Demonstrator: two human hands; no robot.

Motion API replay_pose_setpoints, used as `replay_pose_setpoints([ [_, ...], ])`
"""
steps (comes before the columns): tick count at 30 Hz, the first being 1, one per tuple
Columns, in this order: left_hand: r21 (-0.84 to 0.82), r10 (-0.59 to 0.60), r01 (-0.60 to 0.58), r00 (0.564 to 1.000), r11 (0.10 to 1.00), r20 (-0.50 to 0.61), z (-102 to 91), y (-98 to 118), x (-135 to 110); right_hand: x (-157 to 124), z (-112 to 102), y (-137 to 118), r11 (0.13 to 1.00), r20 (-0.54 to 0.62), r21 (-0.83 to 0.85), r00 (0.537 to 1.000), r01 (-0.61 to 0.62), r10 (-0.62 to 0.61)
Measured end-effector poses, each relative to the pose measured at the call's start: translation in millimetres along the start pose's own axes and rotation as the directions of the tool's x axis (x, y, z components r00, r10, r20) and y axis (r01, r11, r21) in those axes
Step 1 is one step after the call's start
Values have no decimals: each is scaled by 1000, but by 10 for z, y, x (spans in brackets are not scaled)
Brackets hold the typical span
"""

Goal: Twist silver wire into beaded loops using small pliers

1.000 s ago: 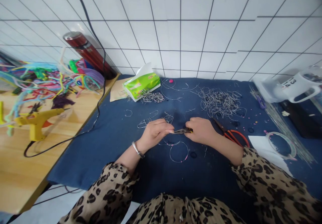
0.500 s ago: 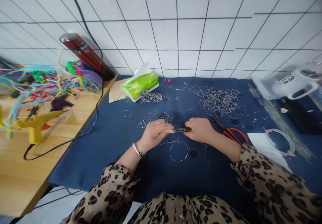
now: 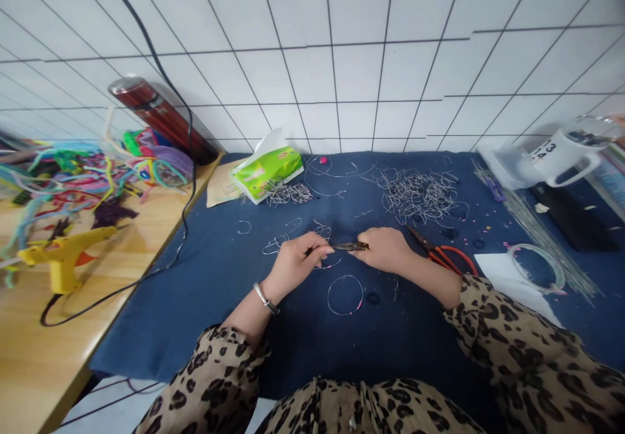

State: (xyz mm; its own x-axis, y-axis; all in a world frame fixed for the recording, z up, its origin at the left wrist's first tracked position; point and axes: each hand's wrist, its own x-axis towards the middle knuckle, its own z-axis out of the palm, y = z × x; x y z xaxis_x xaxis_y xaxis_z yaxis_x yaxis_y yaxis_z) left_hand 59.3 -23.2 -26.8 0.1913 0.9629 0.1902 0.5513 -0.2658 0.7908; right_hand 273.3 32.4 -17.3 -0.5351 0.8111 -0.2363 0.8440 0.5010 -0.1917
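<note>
A craft workshop; glue gun (image 3: 63,259), pipe cleaners (image 3: 73,167), wire pieces (image 3: 420,193).

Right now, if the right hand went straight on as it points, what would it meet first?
Probably the left hand: the right hand points its pliers leftward, and their tip nearly reaches the left fingertips.

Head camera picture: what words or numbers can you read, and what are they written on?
"13": black digits on the side of the white mug at the far right; the line of digits under it is too blurred to read.
Small red and yellow logo on the green tissue pack: too small and blurred to read.
No other writing can be read anywhere else in the picture.
</note>
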Motion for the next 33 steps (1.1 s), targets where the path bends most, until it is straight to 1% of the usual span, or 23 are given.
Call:
replay_pose_setpoints([
  [5, -27, 3, -2, 999, 1000, 48, -28, 3, 6, 27, -36, 17, 999, 52, 31, 999, -16, 14],
  [9, -68, 1, 1, 999, 998, 37, -18, 5, 5, 39, -66, 39, 998, 81, 53, 997, -24, 20],
  [14, -101, -37, 43, 997, 994, 64, -15, 28, 14, 35, -34, 50, 998, 58, 61, 998, -34, 30],
  [21, -147, -64, 74, 996, 986, 68, -10, 25, 10, 7, -10, -17, 997, -28, 49, 997, -65, 67],
  [27, -133, 26, -31, 999, 991, -37, 34, 14, 3, -29, -23, -82, 993, -29, 32, 993, -110, 111],
  [30, -138, 30, -39, 997, 990, -69, 33, 27, 3, -19, -16, -90, 992, -56, 8, 990, -130, 130],
  [33, -164, 17, -30, 997, 986, -76, 24, 35, 10, 9, -7, -70, 994, -72, -5, 991, -110, 109],
])
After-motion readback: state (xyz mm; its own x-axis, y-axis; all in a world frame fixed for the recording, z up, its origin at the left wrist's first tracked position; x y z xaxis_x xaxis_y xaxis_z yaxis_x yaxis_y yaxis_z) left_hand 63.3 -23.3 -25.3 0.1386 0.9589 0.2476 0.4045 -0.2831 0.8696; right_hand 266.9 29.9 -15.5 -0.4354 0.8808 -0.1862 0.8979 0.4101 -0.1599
